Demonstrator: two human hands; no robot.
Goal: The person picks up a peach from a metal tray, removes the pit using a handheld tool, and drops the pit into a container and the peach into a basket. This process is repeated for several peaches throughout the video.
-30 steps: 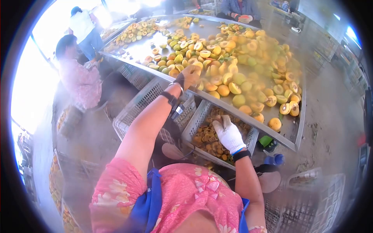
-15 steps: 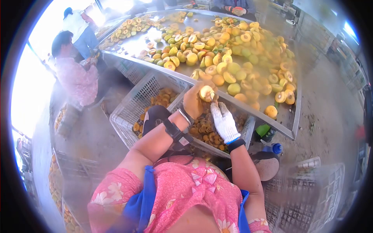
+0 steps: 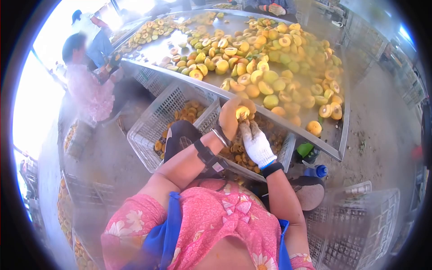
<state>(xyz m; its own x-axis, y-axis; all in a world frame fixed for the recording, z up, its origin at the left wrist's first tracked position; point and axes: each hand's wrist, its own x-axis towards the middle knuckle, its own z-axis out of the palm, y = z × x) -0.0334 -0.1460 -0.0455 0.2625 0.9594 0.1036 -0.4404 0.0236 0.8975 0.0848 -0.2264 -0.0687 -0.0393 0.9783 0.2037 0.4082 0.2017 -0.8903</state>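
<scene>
My left hand (image 3: 230, 116), in a tan-orange glove, is closed around a yellow peach half (image 3: 242, 112) just off the table's front edge. My right hand (image 3: 256, 145), in a white glove with soiled fingertips, reaches up to the cut face of that fruit. Its fingers are pressed together there; whatever they grip is too small and hidden to make out. Beneath both hands stands a plastic crate (image 3: 288, 150) with many cut peach pieces (image 3: 238, 150) in it. Whole and halved peaches (image 3: 265, 76) are heaped on the metal table (image 3: 310, 141) ahead.
A second grey crate (image 3: 148, 130) with peach pieces stands to the left. At the right are a blue-capped bottle (image 3: 318, 171) and stacked crates (image 3: 355, 220). A seated person in pink (image 3: 87, 92) works at the left; another person's gloved hands (image 3: 274, 9) show at the far side.
The peach half has tilted in my left hand, and its pale cut face shows less. My right fingertips have shifted slightly left against it. The seated person's arms have moved.
</scene>
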